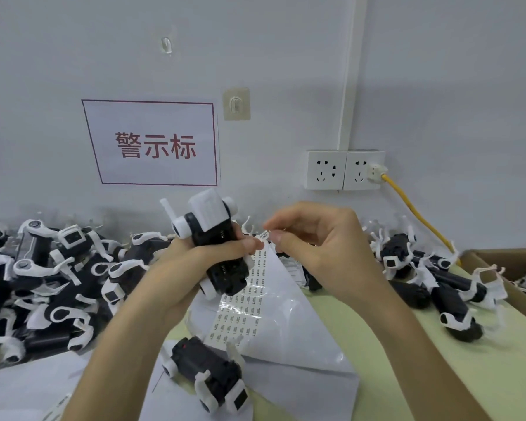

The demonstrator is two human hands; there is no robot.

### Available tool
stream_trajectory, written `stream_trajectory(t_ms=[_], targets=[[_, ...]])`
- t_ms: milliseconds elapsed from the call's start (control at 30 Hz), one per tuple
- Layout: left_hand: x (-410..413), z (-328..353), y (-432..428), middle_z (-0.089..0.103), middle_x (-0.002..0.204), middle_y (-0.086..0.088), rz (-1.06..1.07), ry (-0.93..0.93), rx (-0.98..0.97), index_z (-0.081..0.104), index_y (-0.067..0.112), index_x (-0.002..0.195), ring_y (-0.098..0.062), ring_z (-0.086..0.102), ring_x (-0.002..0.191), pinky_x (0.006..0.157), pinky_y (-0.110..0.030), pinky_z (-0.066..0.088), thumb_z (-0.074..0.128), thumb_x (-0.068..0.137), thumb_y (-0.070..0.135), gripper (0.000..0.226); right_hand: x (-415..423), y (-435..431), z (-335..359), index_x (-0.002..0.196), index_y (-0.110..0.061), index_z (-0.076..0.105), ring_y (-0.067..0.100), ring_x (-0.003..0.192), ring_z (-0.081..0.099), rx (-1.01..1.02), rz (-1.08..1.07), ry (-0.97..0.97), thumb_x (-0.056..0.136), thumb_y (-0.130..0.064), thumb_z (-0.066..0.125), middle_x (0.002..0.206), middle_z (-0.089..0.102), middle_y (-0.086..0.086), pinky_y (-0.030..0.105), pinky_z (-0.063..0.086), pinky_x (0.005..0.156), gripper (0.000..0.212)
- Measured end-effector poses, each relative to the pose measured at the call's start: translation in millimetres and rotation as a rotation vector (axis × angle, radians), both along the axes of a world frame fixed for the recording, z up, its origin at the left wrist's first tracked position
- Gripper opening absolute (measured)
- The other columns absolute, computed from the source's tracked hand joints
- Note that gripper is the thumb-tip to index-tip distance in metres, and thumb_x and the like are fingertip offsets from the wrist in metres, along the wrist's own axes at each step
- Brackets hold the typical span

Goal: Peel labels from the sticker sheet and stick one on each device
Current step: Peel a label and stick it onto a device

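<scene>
Heaped devices (pixel 58 268) block left of the left hand (pixel 207 256); scattered devices (pixel 450 302) crowd right of the right hand (pixel 316 238); above, open air.

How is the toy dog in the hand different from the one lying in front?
The held dog is up in the air, gripped by the left hand; the front dog lies down, untouched. The held dog stands on end, white head up; the front dog lies flat. Both are black with white parts.
</scene>
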State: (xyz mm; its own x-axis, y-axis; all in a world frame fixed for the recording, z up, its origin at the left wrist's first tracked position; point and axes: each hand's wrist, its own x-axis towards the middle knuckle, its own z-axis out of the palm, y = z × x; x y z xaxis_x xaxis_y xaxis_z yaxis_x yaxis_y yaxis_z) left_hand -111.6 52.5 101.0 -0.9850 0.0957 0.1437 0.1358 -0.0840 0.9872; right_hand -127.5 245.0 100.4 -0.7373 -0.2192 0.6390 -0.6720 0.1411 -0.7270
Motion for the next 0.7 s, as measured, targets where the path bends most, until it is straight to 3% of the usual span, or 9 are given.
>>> stream_trajectory(t_ms=[167, 300, 400, 467, 600, 700], targets=[[0, 0, 3, 0.076, 0.087, -0.003, 0.054, 0.067, -0.076, 0.075, 0.024, 0.073, -0.015, 0.074, 0.085, 0.069, -0.024, 0.058, 0.086, 0.054, 0.024, 0.022, 0, -2, -3, 0.094, -0.031, 0.075, 0.013, 0.074, 0.072, 0.059, -0.058, 0.036, 0.086, -0.003, 0.072, 0.081, 0.073, -0.007, 0.019, 0.054, 0.073, 0.03], [-4, -3, 9, 0.074, 0.08, 0.0, 0.127, 0.099, -0.195, 0.072, 0.016, 0.078, -0.012, 0.072, 0.079, 0.072, -0.027, 0.055, 0.086, 0.071, 0.007, 0.018, -1, -4, -6, 0.098, -0.032, 0.072, 0.014, 0.071, 0.07, 0.163, -0.09, 0.094, 0.086, -0.004, 0.07, 0.078, 0.07, -0.01, 0.016, 0.05, 0.069, 0.031], [-4, -4, 12, 0.07, 0.077, -0.001, 0.136, 0.148, -0.227, 0.068, 0.014, 0.08, -0.011, 0.068, 0.073, 0.065, -0.023, 0.057, 0.083, 0.076, 0.003, 0.018, -2, -6, -8, 0.1, -0.03, 0.072, 0.015, 0.07, 0.067, 0.209, -0.149, 0.133, 0.085, -0.003, 0.071, 0.078, 0.069, -0.013, 0.012, 0.048, 0.068, 0.03], [-3, -4, 15, 0.069, 0.075, 0.0, 0.15, 0.17, -0.183, 0.069, 0.015, 0.08, -0.011, 0.068, 0.072, 0.064, -0.021, 0.057, 0.083, 0.076, 0.002, 0.019, -3, -8, -9, 0.102, -0.029, 0.073, 0.014, 0.07, 0.068, 0.169, -0.184, 0.134, 0.085, -0.004, 0.072, 0.078, 0.069, -0.013, 0.013, 0.049, 0.068, 0.029], [-2, -4, 19, 0.071, 0.077, 0.005, 0.166, 0.172, 0.034, 0.074, 0.033, 0.069, -0.014, 0.071, 0.081, 0.079, -0.035, 0.057, 0.082, 0.075, 0.0, 0.034, -4, -12, -9, 0.103, -0.03, 0.072, 0.01, 0.07, 0.072, -0.011, -0.219, 0.044, 0.086, -0.012, 0.077, 0.084, 0.073, -0.009, 0.02, 0.056, 0.069, 0.025], [0, -4, 21, 0.075, 0.087, 0.0, 0.126, 0.161, 0.148, 0.075, 0.029, 0.067, -0.02, 0.074, 0.091, 0.083, -0.037, 0.056, 0.083, 0.061, 0.015, 0.017, -5, -11, -8, 0.1, -0.026, 0.073, 0.014, 0.071, 0.074, -0.09, -0.19, -0.05, 0.088, -0.011, 0.076, 0.085, 0.076, -0.005, 0.033, 0.061, 0.073, 0.019]])
